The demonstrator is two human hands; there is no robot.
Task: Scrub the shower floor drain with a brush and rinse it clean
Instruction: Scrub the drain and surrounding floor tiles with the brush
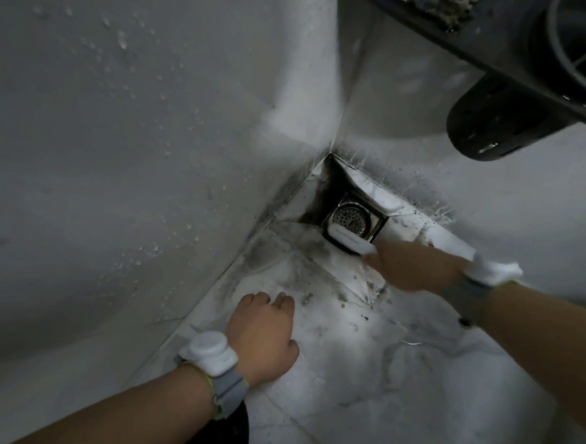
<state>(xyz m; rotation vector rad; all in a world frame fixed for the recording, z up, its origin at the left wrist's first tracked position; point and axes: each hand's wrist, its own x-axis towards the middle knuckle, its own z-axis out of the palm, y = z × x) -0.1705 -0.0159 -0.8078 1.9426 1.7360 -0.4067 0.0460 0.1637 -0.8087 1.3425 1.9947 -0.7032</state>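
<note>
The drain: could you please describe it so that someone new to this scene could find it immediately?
Follow the seam where the two white walls meet down to the floor corner. There, in a dark, grimy recess, sits the drain, just beyond the white brush held by the right hand. It is the only shiny metal piece, a square frame around a round perforated strainer.

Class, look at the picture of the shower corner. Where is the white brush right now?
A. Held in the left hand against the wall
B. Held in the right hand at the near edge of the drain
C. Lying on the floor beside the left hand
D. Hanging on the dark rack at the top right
B: the right hand grips the brush, whose head sits at the near edge of the drain, while the left hand rests on the floor holding nothing.
</note>
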